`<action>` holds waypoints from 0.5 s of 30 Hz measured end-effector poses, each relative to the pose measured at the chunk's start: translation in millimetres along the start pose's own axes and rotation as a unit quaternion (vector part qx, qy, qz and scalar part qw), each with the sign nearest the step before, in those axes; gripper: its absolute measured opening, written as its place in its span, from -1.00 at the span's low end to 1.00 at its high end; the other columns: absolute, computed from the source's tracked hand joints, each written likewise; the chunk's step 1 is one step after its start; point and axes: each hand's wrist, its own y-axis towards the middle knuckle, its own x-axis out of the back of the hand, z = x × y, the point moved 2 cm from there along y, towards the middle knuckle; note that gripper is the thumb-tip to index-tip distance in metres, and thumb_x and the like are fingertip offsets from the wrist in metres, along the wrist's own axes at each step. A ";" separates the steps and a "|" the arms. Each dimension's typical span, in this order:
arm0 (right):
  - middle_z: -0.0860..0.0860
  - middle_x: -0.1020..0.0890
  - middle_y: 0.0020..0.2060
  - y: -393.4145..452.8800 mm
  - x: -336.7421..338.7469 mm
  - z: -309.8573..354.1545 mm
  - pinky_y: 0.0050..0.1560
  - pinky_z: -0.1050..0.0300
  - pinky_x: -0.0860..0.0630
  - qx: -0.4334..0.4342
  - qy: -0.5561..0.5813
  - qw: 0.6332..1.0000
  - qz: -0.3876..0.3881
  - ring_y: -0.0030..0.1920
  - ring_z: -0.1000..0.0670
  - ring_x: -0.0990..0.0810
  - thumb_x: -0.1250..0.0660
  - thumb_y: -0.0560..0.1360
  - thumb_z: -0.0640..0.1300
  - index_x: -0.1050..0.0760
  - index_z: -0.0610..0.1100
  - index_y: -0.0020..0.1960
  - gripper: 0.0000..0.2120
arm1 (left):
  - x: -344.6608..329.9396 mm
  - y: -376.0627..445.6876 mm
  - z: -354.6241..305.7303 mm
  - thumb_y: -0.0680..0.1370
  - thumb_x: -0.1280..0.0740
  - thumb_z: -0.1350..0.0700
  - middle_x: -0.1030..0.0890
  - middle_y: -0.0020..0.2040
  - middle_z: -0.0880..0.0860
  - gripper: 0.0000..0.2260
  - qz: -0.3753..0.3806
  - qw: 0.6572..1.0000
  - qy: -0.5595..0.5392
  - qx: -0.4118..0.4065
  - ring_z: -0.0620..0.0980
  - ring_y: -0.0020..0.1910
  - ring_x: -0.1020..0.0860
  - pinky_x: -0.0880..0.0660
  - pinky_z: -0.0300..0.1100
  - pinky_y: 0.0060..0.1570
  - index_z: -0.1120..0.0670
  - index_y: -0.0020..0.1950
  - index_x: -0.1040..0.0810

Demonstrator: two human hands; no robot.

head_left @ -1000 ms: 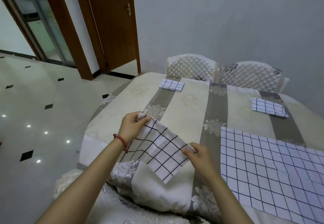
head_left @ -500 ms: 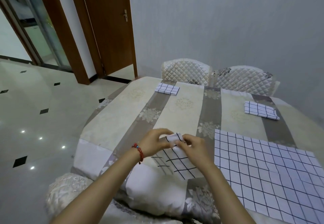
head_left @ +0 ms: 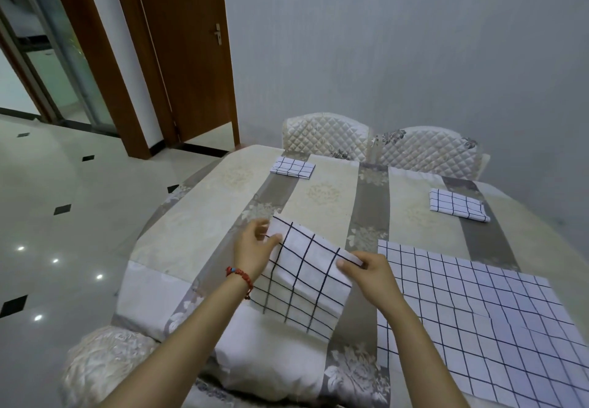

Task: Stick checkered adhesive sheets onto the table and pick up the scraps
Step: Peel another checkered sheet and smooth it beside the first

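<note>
I hold a white sheet with black checks (head_left: 306, 277) above the near left part of the table (head_left: 204, 229). My left hand (head_left: 255, 248) pinches its upper left corner, and my right hand (head_left: 366, 273) pinches its upper right edge. The sheet hangs slanted between them, its lower edge near the tablecloth. A large checkered sheet (head_left: 471, 312) lies flat on the table to the right. Two folded checkered sheets rest farther back, one (head_left: 291, 167) at the far left and one (head_left: 457, 206) at the far right.
A striped beige and grey floral cloth covers the table. Two quilted chairs (head_left: 379, 144) stand at its far side against the grey wall. A cushioned chair (head_left: 102, 363) sits at the near left corner. A wooden door (head_left: 188, 50) and tiled floor lie to the left.
Half a second ago both hands met at the sheet's top with it bunched. Now they have spread apart and the sheet is stretched open between them, lifted slightly forward.
</note>
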 end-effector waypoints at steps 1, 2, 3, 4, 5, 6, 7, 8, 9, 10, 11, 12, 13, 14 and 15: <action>0.12 -0.20 -0.62 1.1 -2.3 3.0 -0.49 0.37 -0.10 0.002 0.013 1.000 -0.013 -0.55 0.15 -0.17 -0.36 0.45 -0.23 -0.22 -0.16 -0.43 -0.62 | -2.0 -1.5 2.7 0.46 -0.39 0.14 -0.44 0.02 0.00 -0.68 -0.015 1.000 0.005 0.015 -0.05 0.02 -0.43 -0.43 -0.15 0.07 0.12 0.18 -0.44; 0.12 -0.20 -0.60 2.4 -4.8 3.9 -0.50 0.37 -0.11 0.002 0.029 0.999 -0.026 -0.55 0.14 -0.17 -0.37 0.44 -0.25 -0.23 -0.17 -0.42 -0.63 | -4.1 -4.7 3.3 0.46 -0.39 0.11 -0.40 0.08 0.00 -0.59 -0.019 0.999 0.014 0.021 -0.05 0.07 -0.40 -0.41 -0.11 0.12 0.12 0.26 -0.38; 0.12 -0.20 -0.57 3.4 -7.2 5.4 -0.49 0.36 -0.11 0.001 0.040 0.998 -0.040 -0.55 0.14 -0.17 -0.39 0.43 -0.25 -0.25 -0.18 -0.42 -0.64 | -6.9 -10.5 1.9 0.46 -0.38 0.07 -0.41 0.09 0.00 -0.60 -0.015 0.999 0.023 0.019 -0.05 0.07 -0.40 -0.41 -0.12 0.12 0.10 0.25 -0.38; 0.08 -0.21 -0.56 4.5 -9.2 5.4 -0.49 0.36 -0.12 0.000 0.046 0.998 -0.052 -0.54 0.14 -0.18 -0.41 0.41 -0.24 -0.26 -0.20 -0.42 -0.64 | -10.8 -16.7 0.9 0.46 -0.38 0.05 -0.45 0.06 0.01 -0.66 0.001 0.999 0.028 0.017 -0.04 0.05 -0.44 -0.43 -0.18 0.06 0.09 0.19 -0.43; 0.06 -0.25 -0.54 5.1 -11.6 6.0 -0.47 0.34 -0.14 0.000 0.038 0.997 -0.061 -0.52 0.15 -0.19 -0.43 0.39 -0.22 -0.29 -0.22 -0.43 -0.64 | -15.7 -22.6 0.6 0.46 -0.38 0.02 -0.52 0.00 0.01 -0.74 0.020 0.999 0.031 0.011 -0.03 0.01 -0.49 -0.44 -0.24 -0.03 0.08 0.09 -0.49; 0.02 -0.30 -0.52 6.1 -14.4 5.3 -0.43 0.30 -0.17 0.001 0.021 0.998 -0.064 -0.48 0.12 -0.24 -0.44 0.38 -0.18 -0.33 -0.25 -0.42 -0.65 | -20.5 -29.0 -0.6 0.46 -0.37 -0.01 -0.57 -0.07 0.01 -0.78 0.039 0.999 0.030 0.010 -0.02 -0.04 -0.54 -0.46 -0.28 -0.10 0.09 0.00 -0.55; 0.01 -0.34 -0.50 6.2 -17.6 6.3 -0.39 0.25 -0.19 0.001 0.001 0.998 -0.060 -0.45 0.10 -0.27 -0.45 0.37 -0.14 -0.37 -0.27 -0.40 -0.66 | -25.1 -34.9 -2.3 0.45 -0.36 -0.05 -0.61 -0.12 0.01 -0.76 0.061 0.998 0.021 0.016 -0.01 -0.06 -0.58 -0.50 -0.26 -0.11 0.11 -0.06 -0.59; 0.04 -0.34 -0.51 6.3 -20.9 6.8 -0.38 0.22 -0.18 0.003 -0.013 0.998 -0.053 -0.45 0.10 -0.27 -0.46 0.36 -0.10 -0.35 -0.23 -0.42 -0.65 | -29.3 -40.0 -4.0 0.45 -0.35 -0.08 -0.63 -0.13 0.01 -0.73 0.083 0.996 0.003 0.030 0.00 -0.08 -0.60 -0.54 -0.20 -0.09 0.12 -0.06 -0.61; 0.09 -0.31 -0.54 5.6 -24.4 8.4 -0.40 0.25 -0.14 0.007 -0.025 0.999 -0.045 -0.47 0.13 -0.23 -0.46 0.35 -0.08 -0.29 -0.15 -0.45 -0.61 | -33.1 -43.8 -6.1 0.45 -0.34 -0.10 -0.64 -0.12 0.02 -0.70 0.104 0.993 -0.021 0.051 0.00 -0.10 -0.61 -0.57 -0.14 -0.10 0.13 -0.05 -0.62; 0.09 -0.26 -0.57 5.1 -27.8 8.9 -0.44 0.28 -0.10 0.009 -0.035 0.999 -0.037 -0.49 0.14 -0.20 -0.46 0.35 -0.07 -0.21 -0.09 -0.46 -0.56 | -35.5 -46.4 -7.9 0.46 -0.34 -0.10 -0.63 -0.12 0.03 -0.68 0.119 0.989 -0.047 0.073 -0.01 -0.12 -0.61 -0.59 -0.14 -0.16 0.14 -0.03 -0.62; 0.09 -0.23 -0.57 4.2 -30.6 11.0 -0.46 0.28 -0.09 0.013 -0.042 0.999 -0.029 -0.49 0.13 -0.18 -0.47 0.34 -0.06 -0.18 -0.07 -0.45 -0.54 | -36.4 -48.0 -9.7 0.46 -0.34 -0.09 -0.63 -0.13 0.03 -0.69 0.128 0.985 -0.072 0.092 -0.02 -0.15 -0.60 -0.59 -0.19 -0.24 0.14 -0.04 -0.62; 0.08 -0.23 -0.53 4.3 -33.1 10.7 -0.44 0.29 -0.10 0.015 -0.045 0.999 -0.021 -0.47 0.13 -0.18 -0.47 0.33 -0.08 -0.19 -0.09 -0.44 -0.55 | -37.1 -47.7 -8.9 0.46 -0.35 -0.07 -0.63 -0.16 0.03 -0.73 0.129 0.981 -0.097 0.105 -0.03 -0.17 -0.60 -0.57 -0.23 -0.31 0.14 -0.08 -0.62; 0.04 -0.26 -0.48 3.3 -35.4 11.9 -0.41 0.27 -0.13 0.018 -0.043 0.999 -0.007 -0.43 0.10 -0.22 -0.48 0.31 -0.09 -0.23 -0.14 -0.42 -0.59 | -36.6 -47.6 -8.7 0.47 -0.35 -0.03 -0.63 -0.20 0.04 -0.78 0.126 0.978 -0.118 0.114 -0.02 -0.19 -0.60 -0.56 -0.26 -0.34 0.13 -0.15 -0.62; -0.02 -0.30 -0.44 3.1 -37.6 10.9 -0.37 0.23 -0.18 0.016 -0.038 0.999 0.009 -0.39 0.07 -0.26 -0.49 0.28 -0.09 -0.28 -0.20 -0.40 -0.61 | -35.7 -46.6 -7.3 0.48 -0.36 0.02 -0.62 -0.25 0.05 -0.81 0.120 0.977 -0.129 0.118 0.00 -0.22 -0.60 -0.55 -0.26 -0.35 0.12 -0.22 -0.61; -0.04 -0.34 -0.43 2.9 -39.5 10.7 -0.35 0.22 -0.22 0.012 -0.030 0.999 0.021 -0.38 0.06 -0.31 -0.49 0.24 -0.08 -0.33 -0.24 -0.39 -0.63 | -34.1 -46.3 -6.4 0.49 -0.35 0.08 -0.61 -0.28 0.06 -0.82 0.112 0.977 -0.133 0.121 0.01 -0.26 -0.60 -0.55 -0.27 -0.37 0.13 -0.27 -0.59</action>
